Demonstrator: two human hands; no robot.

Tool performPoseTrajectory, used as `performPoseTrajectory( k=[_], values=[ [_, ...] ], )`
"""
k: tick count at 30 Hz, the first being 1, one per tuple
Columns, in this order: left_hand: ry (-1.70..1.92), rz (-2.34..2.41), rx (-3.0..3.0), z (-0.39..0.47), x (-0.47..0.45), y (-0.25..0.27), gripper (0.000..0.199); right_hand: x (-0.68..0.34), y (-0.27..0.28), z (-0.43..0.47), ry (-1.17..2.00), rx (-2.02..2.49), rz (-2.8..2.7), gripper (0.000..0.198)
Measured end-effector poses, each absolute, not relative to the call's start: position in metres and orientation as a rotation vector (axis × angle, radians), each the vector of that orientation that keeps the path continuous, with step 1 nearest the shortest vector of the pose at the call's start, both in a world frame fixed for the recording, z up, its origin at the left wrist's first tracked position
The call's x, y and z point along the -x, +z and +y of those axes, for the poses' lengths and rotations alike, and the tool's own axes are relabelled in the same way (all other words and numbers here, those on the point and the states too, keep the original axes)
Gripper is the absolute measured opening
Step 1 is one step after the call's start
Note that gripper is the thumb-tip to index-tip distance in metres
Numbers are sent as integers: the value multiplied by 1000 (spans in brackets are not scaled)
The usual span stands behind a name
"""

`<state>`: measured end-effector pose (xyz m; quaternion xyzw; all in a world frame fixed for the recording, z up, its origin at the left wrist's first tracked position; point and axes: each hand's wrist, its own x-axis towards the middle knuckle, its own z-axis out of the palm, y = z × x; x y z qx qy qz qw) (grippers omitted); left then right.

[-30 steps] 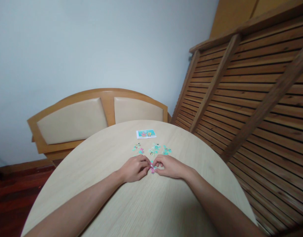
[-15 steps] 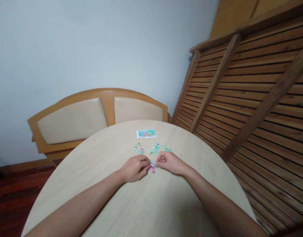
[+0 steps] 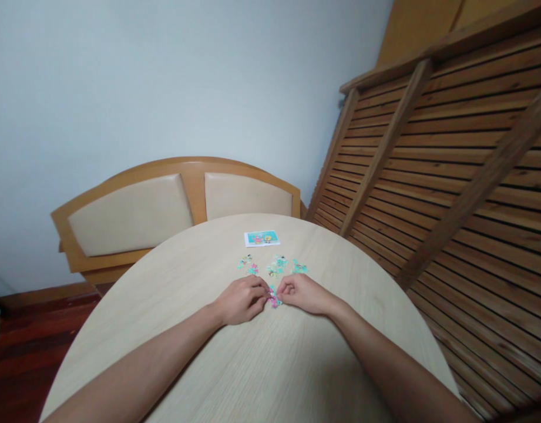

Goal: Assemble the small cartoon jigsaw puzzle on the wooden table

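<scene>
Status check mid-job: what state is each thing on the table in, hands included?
Left hand: fingers bent, fingertips at the pink-and-teal cluster; grip unclear.
Right hand: fingers curled, fingertips at its right edge; grip unclear.
Pink-and-teal cluster: lying between the hands; whether joined, too small to tell.
Other small pieces: spread in groups beyond the hands.
Picture card: lying flat, picture side up.

Illumination is moderate and diffuse across the wall (image 3: 186, 76). A soft shadow darkens the table (image 3: 226, 370) at lower right; the floor (image 3: 26, 346) is dim. A faint highlight marks the top of the headboard (image 3: 194, 197). Wide-angle stretching affects the frame edges. Puzzle pieces (image 3: 279, 264) render softly, fine detail unresolved.
</scene>
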<state>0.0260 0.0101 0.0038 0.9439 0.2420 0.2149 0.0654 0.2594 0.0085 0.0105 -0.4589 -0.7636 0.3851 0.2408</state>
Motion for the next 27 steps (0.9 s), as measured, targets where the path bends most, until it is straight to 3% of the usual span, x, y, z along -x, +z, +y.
performPoseTrajectory(
  k=[7, 27],
  values=[
    [648, 745, -2840, 10, -26, 2, 22, -260, 14, 5, 1097, 1255, -2112, 12],
    [620, 771, -2820, 9, -26, 8, 19, -259, 14, 4, 767, 1365, -2251, 9]
  ],
)
